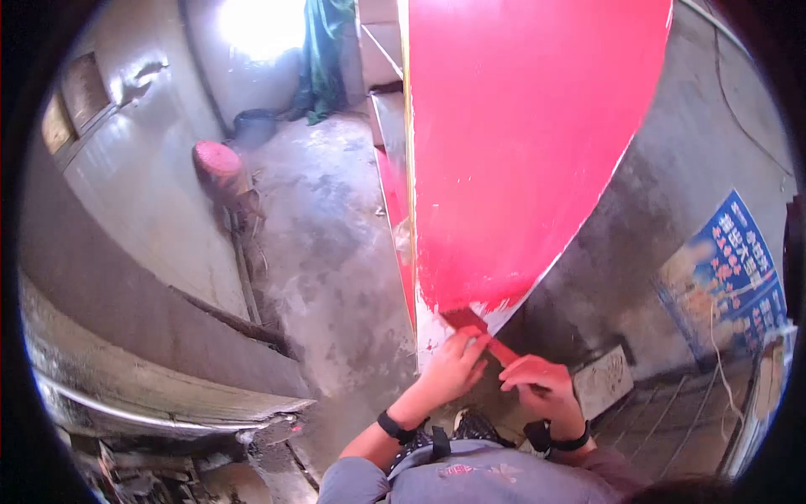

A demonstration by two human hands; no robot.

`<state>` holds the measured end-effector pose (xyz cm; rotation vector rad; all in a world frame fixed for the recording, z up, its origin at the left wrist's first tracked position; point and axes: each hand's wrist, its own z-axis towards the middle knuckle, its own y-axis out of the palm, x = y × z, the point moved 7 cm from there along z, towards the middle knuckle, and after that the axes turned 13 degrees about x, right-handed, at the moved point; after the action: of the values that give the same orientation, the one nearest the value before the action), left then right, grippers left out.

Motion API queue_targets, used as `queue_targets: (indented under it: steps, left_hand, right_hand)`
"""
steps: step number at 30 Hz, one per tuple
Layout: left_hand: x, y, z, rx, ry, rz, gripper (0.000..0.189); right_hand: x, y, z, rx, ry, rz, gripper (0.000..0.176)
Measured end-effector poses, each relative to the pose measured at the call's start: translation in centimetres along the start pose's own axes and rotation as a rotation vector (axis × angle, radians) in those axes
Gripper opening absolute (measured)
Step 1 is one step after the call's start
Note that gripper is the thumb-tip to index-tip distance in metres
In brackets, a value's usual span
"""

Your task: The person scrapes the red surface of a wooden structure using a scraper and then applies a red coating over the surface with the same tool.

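A large red panel [520, 160] stretches away from me, with an unpainted white patch [432, 332] at its near end. A dark red flat tool [463, 319] lies against the border between red and white, and its reddish handle [502, 351] reaches toward the right. My left hand [457, 363] has its fingers closed at the tool's near side, by the white patch. On the handle's right end, my right hand [541, 385] is curled with bent fingers. Both wrists wear black bands.
A red-topped stool or bucket [218, 158] and a dark tub [254, 124] stand by the left wall. A curved ledge [168, 370] runs along the left. At right are a blue poster [730, 269], a pale block [603, 382] and metal bars [672, 412].
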<state>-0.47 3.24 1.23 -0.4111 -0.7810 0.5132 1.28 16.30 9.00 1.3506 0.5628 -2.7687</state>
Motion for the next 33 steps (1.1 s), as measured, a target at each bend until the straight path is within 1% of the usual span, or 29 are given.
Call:
queue_targets:
  steps: [2,4,5,6,8,10,11,12,13,14,15,16,18,22,24,25,26,27,28,30,33]
  left_hand:
    - [0.2,-3.2,0.5,0.084,0.063,0.050,0.048]
    - [0.5,-4.5,0.9,0.060,0.086,0.004,0.049]
    - [1.1,-5.2,1.0,0.085,0.157,-0.022,0.050]
    - [1.6,-6.1,1.1,0.115,0.234,-0.045,0.051]
    - [2.0,-6.9,1.7,0.101,0.275,-0.108,0.049]
    - [2.9,-7.1,2.1,0.057,0.385,-0.206,0.048]
    - [3.1,-7.2,2.6,0.059,0.415,-0.234,0.032]
    - [2.5,-6.6,2.8,0.042,0.405,-0.258,0.032]
    - [2.0,-5.9,2.8,0.022,0.444,-0.312,0.022]
    - [1.8,-5.4,2.9,0.005,0.486,-0.364,0.016]
    - [1.8,-5.3,3.3,0.003,0.481,-0.414,0.024]
    - [1.7,-5.1,3.5,-0.004,0.482,-0.428,0.024]
    - [2.1,-5.3,3.4,0.054,0.568,-0.395,0.027]
    - [2.7,-6.0,3.6,0.017,0.604,-0.347,0.029]
    - [3.3,-6.3,4.1,-0.061,0.671,-0.397,0.030]
    - [3.3,-6.4,4.3,-0.066,0.668,-0.401,0.030]
    - [3.4,-6.2,4.4,-0.127,0.683,-0.394,0.031]
    - [3.5,-5.9,4.3,-0.189,0.696,-0.388,0.032]
    - [3.5,-6.1,4.4,-0.191,0.694,-0.396,0.032]
    - [3.5,-5.6,4.1,-0.272,0.735,-0.345,0.032]
    - [3.3,-5.2,3.8,-0.296,0.745,-0.340,0.033]
  right_hand:
    - [-1.8,0.7,0.7,0.059,0.041,-0.022,0.022]
    - [-3.6,1.6,0.5,0.075,-0.061,-0.002,0.025]
    - [-4.4,2.2,0.4,0.105,-0.105,0.035,0.029]
    - [-4.9,3.0,0.0,0.119,-0.078,0.021,0.029]
    - [-6.2,4.2,0.0,0.206,-0.117,0.009,0.029]
    - [-6.7,5.4,-0.1,0.218,-0.095,0.000,0.027]
    - [-6.9,6.0,-0.3,0.207,-0.106,0.013,0.026]
    - [-7.1,6.6,-0.6,0.194,-0.110,0.026,0.025]
    - [-7.1,7.0,-0.9,0.182,-0.122,0.006,0.020]
    - [-7.2,7.3,-1.0,0.190,-0.106,-0.004,0.020]
    - [-7.3,7.6,-1.1,0.179,-0.105,0.025,0.017]
    - [-7.5,7.9,-1.2,0.168,-0.107,0.055,0.015]
    - [-7.4,8.3,-1.7,0.190,-0.087,0.048,0.015]
    - [-8.1,8.9,-2.7,0.206,-0.080,0.064,0.020]
    - [-8.5,9.1,-2.6,0.231,-0.083,0.085,0.021]
    - [-8.8,9.3,-2.6,0.243,-0.114,0.083,0.022]
    - [-9.1,9.3,-2.4,0.255,-0.146,0.082,0.022]
    - [-9.1,9.3,-2.1,0.246,-0.107,0.092,0.025]
    - [-9.0,9.3,-1.9,0.249,-0.101,0.089,0.025]
    - [-8.5,9.4,-1.9,0.235,-0.082,0.104,0.028]
    - [-7.9,9.5,-2.4,0.227,-0.037,0.071,0.029]
